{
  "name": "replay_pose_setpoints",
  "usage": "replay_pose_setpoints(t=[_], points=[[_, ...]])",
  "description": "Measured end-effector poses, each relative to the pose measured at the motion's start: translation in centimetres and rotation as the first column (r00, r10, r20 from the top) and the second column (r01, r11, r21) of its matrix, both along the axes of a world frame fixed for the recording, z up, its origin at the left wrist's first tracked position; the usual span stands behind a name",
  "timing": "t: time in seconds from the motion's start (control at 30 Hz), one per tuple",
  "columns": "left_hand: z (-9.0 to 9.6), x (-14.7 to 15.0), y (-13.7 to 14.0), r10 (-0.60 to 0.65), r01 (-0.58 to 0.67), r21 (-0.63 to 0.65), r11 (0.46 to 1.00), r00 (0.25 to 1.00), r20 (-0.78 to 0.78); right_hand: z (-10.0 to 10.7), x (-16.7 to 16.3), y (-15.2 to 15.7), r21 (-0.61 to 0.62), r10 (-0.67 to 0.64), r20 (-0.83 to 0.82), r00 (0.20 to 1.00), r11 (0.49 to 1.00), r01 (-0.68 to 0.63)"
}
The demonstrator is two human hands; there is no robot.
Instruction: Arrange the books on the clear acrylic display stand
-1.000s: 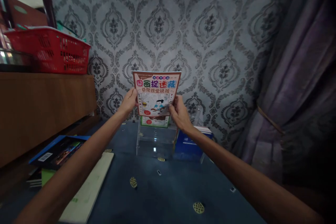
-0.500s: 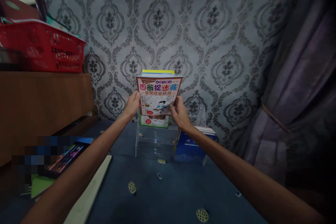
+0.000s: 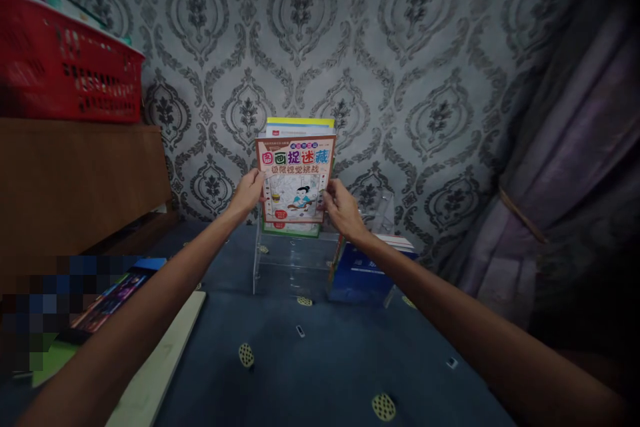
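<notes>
Book (image 3: pixel 295 180) with a brown-bordered cover is held upright between both hands, in front of a green-edged book (image 3: pixel 299 230) at the clear stand (image 3: pixel 257 268). The left hand (image 3: pixel 247 193) is closed on its left edge; the right hand (image 3: pixel 343 209) pinches the right edge, thumb in front. Whether it touches the stand, I cannot tell.

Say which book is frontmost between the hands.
The brown-bordered book, held between left hand and right hand; the green-edged book is behind it, the blue book to the right.
</notes>
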State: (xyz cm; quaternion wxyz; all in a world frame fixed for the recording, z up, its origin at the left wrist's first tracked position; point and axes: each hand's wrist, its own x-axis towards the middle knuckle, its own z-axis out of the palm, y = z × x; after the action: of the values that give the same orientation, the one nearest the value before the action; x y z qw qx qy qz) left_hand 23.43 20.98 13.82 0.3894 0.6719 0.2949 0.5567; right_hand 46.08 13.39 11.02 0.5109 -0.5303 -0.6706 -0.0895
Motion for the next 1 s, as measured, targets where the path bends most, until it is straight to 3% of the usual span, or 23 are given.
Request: replay_pose_setpoints(t=[0.1,0.2,0.3,0.4,0.57,0.7,0.87,1.0], points=[[-0.5,0.0,0.2,0.023,-0.022,0.033,0.999,0.999,-0.042,-0.3,0.6,0.2,-0.011,-0.104,0.079,0.991,0.994,0.105],[-1.0,-0.1,0.1,0.087,-0.079,0.081,0.994,0.991,-0.102,-0.1,1.0,-0.1,-0.115,-0.177,0.168,0.97,0.974,0.198],[-1.4,-0.1,-0.2,0.19,-0.163,0.186,0.969,0.972,-0.138,0.4,0.8,-0.7,-0.269,-0.213,0.266,0.94,0.92,0.284],[-1.6,-0.3,-0.5,0.305,-0.225,0.323,0.919,0.926,-0.222,1.0,0.5,-0.9,-0.332,-0.251,0.335,0.908,0.871,0.363],[-1.7,-0.9,-0.7,0.474,-0.235,0.459,0.857,0.709,-0.522,1.3,0.1,-0.8,-0.397,-0.276,0.365,0.889,0.818,0.417],[-1.5,-1.0,-0.8,0.525,-0.249,0.476,0.843,0.572,-0.63,1.5,-0.3,-0.9,-0.443,-0.291,0.385,0.876,0.774,0.452],[-1.3,-0.9,-0.9,0.53,-0.255,0.482,0.838,0.586,-0.613,2.1,-0.7,-1.3,-0.487,-0.354,0.384,0.853,0.707,0.512],[-1.3,-0.7,-0.6,0.532,-0.219,0.518,0.827,0.601,-0.596,2.4,-1.1,-1.2,-0.478,-0.337,0.347,0.875,0.739,0.474]])
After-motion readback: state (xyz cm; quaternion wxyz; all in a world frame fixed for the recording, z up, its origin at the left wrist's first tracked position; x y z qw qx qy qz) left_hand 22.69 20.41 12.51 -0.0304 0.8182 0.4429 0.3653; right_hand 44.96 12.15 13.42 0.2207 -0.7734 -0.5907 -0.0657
